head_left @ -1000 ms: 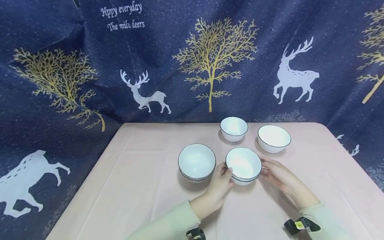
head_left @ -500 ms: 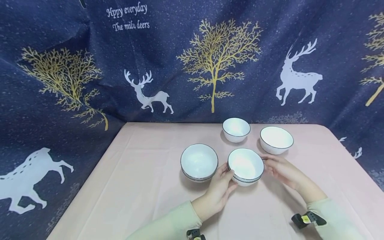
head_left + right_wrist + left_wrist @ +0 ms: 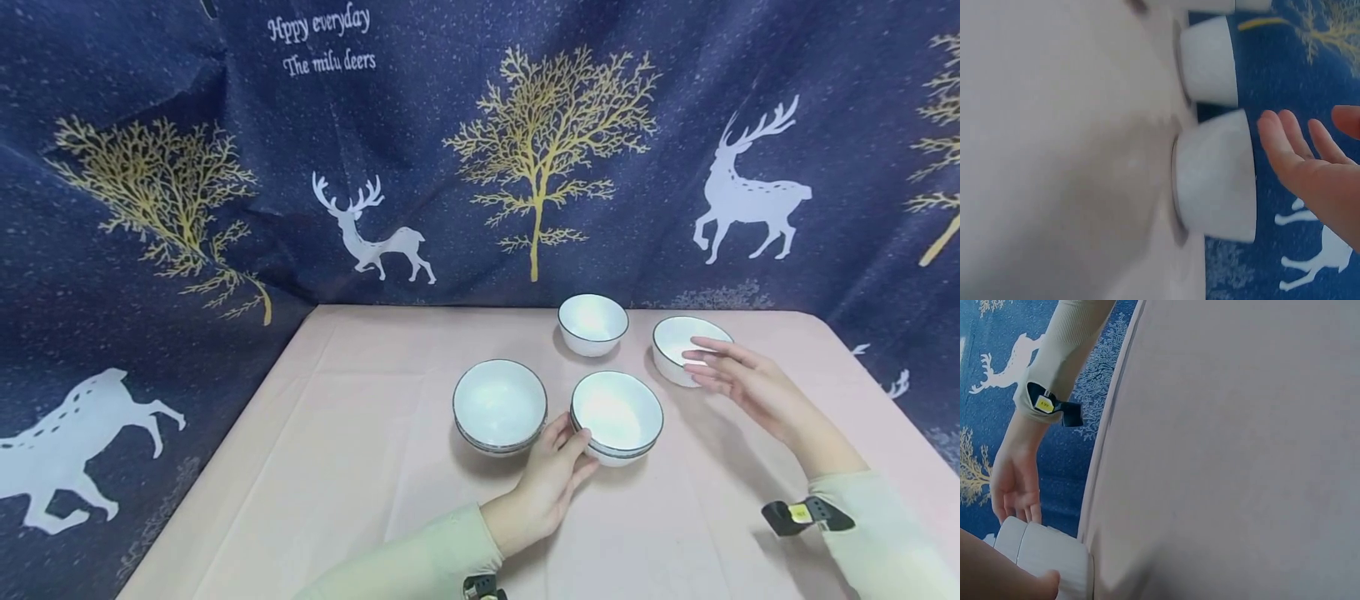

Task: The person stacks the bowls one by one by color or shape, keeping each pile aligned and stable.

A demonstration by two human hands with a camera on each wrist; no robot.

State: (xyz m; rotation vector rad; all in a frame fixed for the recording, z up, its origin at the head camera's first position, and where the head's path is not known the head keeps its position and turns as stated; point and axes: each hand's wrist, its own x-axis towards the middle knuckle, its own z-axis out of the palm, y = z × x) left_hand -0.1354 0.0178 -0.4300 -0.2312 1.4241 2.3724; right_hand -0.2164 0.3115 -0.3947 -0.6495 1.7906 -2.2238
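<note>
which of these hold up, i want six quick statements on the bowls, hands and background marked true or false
1. The left hand grips the near right bowl stack. True.
2. The right hand grips the far right bowl. False: its fingers are near that bowl, not closed round it.
3. The near left bowl stack shows more than one rim. True.
4. The far left bowl stands upside down. False: it is upright, opening upward.
5. The tablecloth is pale pink. True.
6. The backdrop is plain white. False: it is dark blue, with white deer and golden trees.
</note>
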